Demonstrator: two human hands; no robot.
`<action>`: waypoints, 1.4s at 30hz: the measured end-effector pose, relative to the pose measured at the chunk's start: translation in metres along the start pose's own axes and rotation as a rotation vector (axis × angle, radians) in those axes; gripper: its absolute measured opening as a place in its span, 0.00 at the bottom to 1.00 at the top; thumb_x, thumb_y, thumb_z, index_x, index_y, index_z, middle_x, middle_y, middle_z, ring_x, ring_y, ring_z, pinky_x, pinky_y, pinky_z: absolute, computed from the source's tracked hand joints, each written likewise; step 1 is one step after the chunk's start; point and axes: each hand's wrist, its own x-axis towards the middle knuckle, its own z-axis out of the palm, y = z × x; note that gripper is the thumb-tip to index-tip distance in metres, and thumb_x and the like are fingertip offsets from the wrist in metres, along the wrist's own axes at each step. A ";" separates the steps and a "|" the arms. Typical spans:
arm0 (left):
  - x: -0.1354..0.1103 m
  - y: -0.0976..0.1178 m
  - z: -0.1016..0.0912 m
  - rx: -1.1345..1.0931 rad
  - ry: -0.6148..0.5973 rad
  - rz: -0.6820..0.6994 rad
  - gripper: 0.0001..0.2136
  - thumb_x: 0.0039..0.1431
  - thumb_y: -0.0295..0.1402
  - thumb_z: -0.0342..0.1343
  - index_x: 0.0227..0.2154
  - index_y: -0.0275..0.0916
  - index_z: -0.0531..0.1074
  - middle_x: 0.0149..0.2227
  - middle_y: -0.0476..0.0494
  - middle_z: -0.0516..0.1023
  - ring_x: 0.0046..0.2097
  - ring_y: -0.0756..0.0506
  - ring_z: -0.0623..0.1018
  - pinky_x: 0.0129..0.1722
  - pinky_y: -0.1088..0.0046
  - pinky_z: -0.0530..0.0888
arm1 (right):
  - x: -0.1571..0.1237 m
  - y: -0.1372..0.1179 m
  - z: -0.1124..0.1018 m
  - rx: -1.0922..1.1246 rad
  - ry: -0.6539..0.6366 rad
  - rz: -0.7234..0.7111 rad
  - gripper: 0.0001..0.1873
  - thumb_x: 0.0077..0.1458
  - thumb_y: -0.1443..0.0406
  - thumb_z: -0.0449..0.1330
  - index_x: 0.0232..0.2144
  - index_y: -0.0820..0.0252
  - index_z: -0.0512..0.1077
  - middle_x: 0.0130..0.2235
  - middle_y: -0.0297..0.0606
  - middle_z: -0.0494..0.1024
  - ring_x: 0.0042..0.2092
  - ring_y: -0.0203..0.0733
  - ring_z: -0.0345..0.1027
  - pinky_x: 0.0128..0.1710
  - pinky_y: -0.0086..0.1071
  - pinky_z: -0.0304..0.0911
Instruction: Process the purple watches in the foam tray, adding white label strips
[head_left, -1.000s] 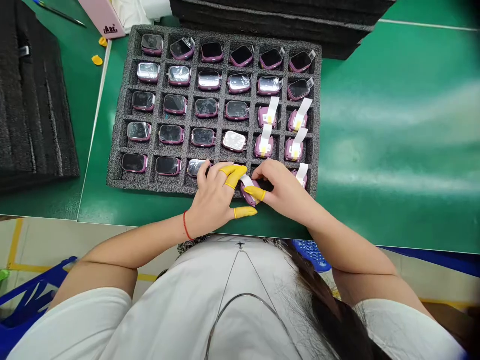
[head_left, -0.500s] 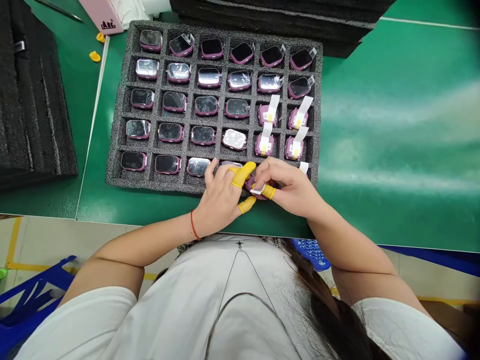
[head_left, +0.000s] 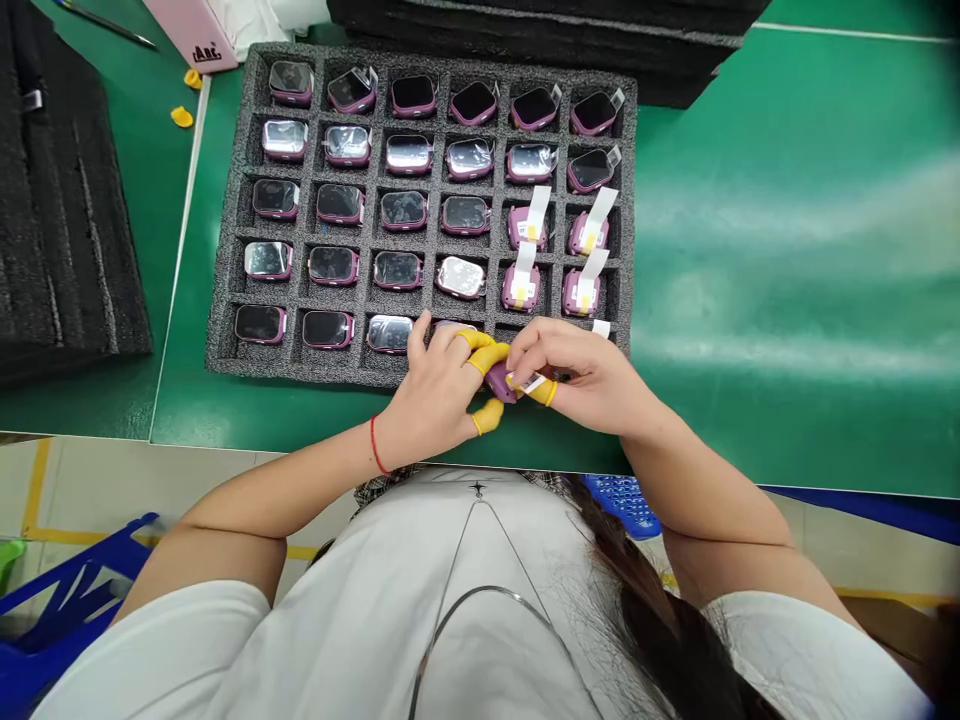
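At the front edge of a grey foam tray (head_left: 300, 371), my left hand (head_left: 442, 390), with yellow finger cots, grips a purple smartwatch body (head_left: 501, 383) between thumb and fingers. My right hand (head_left: 577, 375) pinches a white paper strip (head_left: 531, 383) at the watch's right side; its thumb also wears a yellow cot. Most watches in the tray lie screen up, such as the smartwatch (head_left: 403, 210). Several at the right lie back up with white strips and yellow tape, like the back-up watch (head_left: 520, 288). My hands hide part of the front row.
Stacked black foam trays stand behind (head_left: 555, 40) and at the left (head_left: 67, 220). A pink box (head_left: 196, 35) is at the back left, near two loose yellow finger cots (head_left: 182, 117) and a pen-like tool (head_left: 112, 25). The green table's (head_left: 787, 300) front edge runs close to my body.
My right hand has shifted slightly right with the white strip, and more of the purple watch shows between my hands. My left hand keeps its grip. The whole view has moved slightly.
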 end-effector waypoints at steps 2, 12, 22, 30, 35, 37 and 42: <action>-0.001 -0.001 0.001 -0.007 0.014 0.016 0.23 0.57 0.47 0.56 0.49 0.35 0.69 0.47 0.36 0.72 0.54 0.35 0.68 0.65 0.37 0.47 | -0.001 0.000 0.003 -0.022 0.006 0.005 0.08 0.54 0.76 0.60 0.28 0.60 0.72 0.34 0.34 0.72 0.35 0.32 0.69 0.33 0.27 0.67; -0.002 -0.003 -0.001 -0.168 0.054 -0.041 0.14 0.64 0.40 0.54 0.49 0.42 0.71 0.49 0.42 0.75 0.57 0.40 0.69 0.67 0.42 0.46 | -0.008 0.003 0.011 -0.299 0.072 -0.163 0.07 0.56 0.72 0.59 0.31 0.56 0.73 0.33 0.34 0.70 0.33 0.33 0.67 0.29 0.27 0.65; -0.005 -0.007 -0.003 -0.345 0.178 -0.080 0.06 0.64 0.36 0.55 0.35 0.45 0.76 0.41 0.49 0.80 0.52 0.46 0.74 0.68 0.50 0.50 | -0.009 -0.002 0.004 -0.335 -0.079 -0.222 0.07 0.61 0.62 0.58 0.37 0.59 0.73 0.38 0.42 0.75 0.38 0.37 0.72 0.36 0.30 0.71; -0.005 -0.007 -0.006 -0.384 0.171 -0.041 0.04 0.63 0.34 0.57 0.35 0.45 0.76 0.41 0.50 0.80 0.51 0.46 0.75 0.67 0.50 0.49 | -0.006 -0.004 0.003 -0.245 -0.088 -0.033 0.02 0.61 0.66 0.59 0.37 0.59 0.71 0.35 0.37 0.78 0.36 0.36 0.72 0.35 0.29 0.69; -0.005 -0.007 -0.007 -0.375 0.163 -0.014 0.05 0.64 0.33 0.56 0.35 0.44 0.76 0.41 0.49 0.80 0.52 0.46 0.75 0.67 0.49 0.48 | -0.007 -0.007 0.001 -0.298 -0.137 -0.014 0.04 0.62 0.66 0.57 0.37 0.58 0.72 0.36 0.39 0.78 0.38 0.38 0.72 0.37 0.30 0.69; -0.004 -0.008 -0.007 -0.357 0.157 -0.039 0.04 0.63 0.35 0.57 0.33 0.45 0.76 0.41 0.50 0.80 0.52 0.46 0.75 0.67 0.49 0.49 | -0.006 -0.008 0.002 -0.296 -0.135 0.007 0.04 0.62 0.64 0.57 0.37 0.59 0.72 0.36 0.39 0.78 0.37 0.38 0.71 0.36 0.31 0.69; -0.003 -0.007 -0.008 -0.337 0.152 -0.062 0.04 0.62 0.34 0.58 0.32 0.45 0.77 0.41 0.51 0.81 0.52 0.46 0.75 0.67 0.50 0.50 | -0.007 -0.009 0.002 -0.293 -0.136 0.028 0.05 0.62 0.66 0.57 0.38 0.60 0.73 0.36 0.41 0.78 0.39 0.40 0.71 0.38 0.33 0.69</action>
